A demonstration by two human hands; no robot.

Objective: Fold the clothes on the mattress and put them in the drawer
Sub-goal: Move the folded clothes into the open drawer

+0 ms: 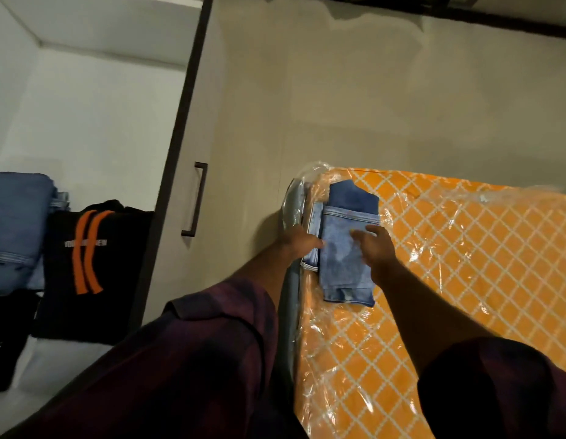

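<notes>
On mattress [465, 248], flat right hand [375, 245], seemingly left hand [299, 242], touch jeans [342, 264].

You have faded denim jeans [345, 251], coarse matt cloth with stitched hems, on a mattress [497, 264] whose orange lattice-print fabric lies under clear, glossy, crinkled plastic wrap [310, 175]. The wardrobe door [243, 122] looks like smooth matt laminate. Its handle [196, 199] is dark and dull. Your sleeve [212, 327] is soft checked cloth.

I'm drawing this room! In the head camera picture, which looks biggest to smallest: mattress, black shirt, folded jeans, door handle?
1. Mattress
2. Black shirt
3. Folded jeans
4. Door handle
The shirt may lie nearer the camera, so its lead over the jeans is unsure.
</notes>
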